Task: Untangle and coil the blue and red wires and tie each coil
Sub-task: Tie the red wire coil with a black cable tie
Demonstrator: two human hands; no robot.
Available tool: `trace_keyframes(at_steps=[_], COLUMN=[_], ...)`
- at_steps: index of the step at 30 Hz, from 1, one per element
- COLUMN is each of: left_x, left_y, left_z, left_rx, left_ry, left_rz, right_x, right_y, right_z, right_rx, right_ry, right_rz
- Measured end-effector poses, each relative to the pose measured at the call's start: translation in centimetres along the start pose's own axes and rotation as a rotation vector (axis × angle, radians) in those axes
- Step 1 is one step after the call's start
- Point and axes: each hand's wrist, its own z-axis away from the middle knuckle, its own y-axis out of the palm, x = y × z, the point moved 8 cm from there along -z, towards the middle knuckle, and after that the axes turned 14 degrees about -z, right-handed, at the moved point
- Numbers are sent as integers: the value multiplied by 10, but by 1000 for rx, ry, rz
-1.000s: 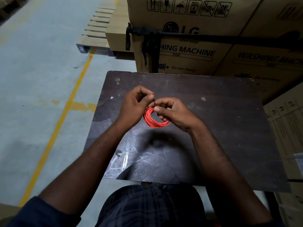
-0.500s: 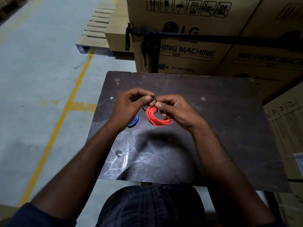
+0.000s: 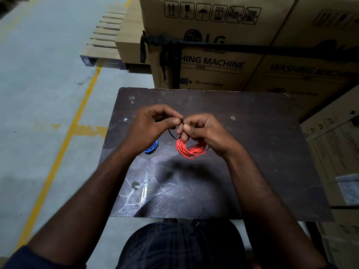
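Left hand [image 3: 153, 125] pinching a black tie [image 3: 172, 134], right hand [image 3: 204, 131] gripping the red wire coil [image 3: 189, 150], neat bunched orange-red loops

The left hand [image 3: 151, 125] hides most of the blue coil [image 3: 151, 149], left of the red coil [image 3: 189, 151]. The right hand [image 3: 206, 131] hides the black tie's [image 3: 172, 134] end above it.

Two bare forearms reach forward and converge until the left hand [image 3: 153, 125] and right hand [image 3: 206, 133] meet fingertip to fingertip, fingers curled, the left pinching a thin black tie [image 3: 172, 133] between thumb and forefinger, the right gripping the red wire coil [image 3: 186, 150].
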Motion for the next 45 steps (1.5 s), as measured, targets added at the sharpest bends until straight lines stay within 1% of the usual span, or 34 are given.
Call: trace_keyframes(at_steps=[3, 7, 13, 22, 27, 36, 40, 45], left_x=[-2, -9, -20, -50, -57, -71, -73, -77], left_y=[5, 16, 32, 57, 69, 82, 85, 89], left_z=[-5, -11, -22, -42, -50, -52, -51, -50], left_rx=[15, 9, -5, -11, -20, -51, -57, -48], left_ry=[13, 17, 31, 100, 85, 155, 154, 181], left_rz=[6, 44, 83, 20, 62, -116, -148, -281], right_x=[5, 15, 28, 49, 57, 59, 57, 53], right_y=[-5, -15, -32, -61, -73, -89, -92, -99], right_z=[4, 7, 14, 28, 34, 37, 39, 39], right_rx=[-7, -41, -50, -32, -13, 1, 3, -26], right_ry=[13, -17, -47, -63, -54, 8, 30, 65], right_rz=[-38, -77, -77, -88, -116, -72, -63, 15])
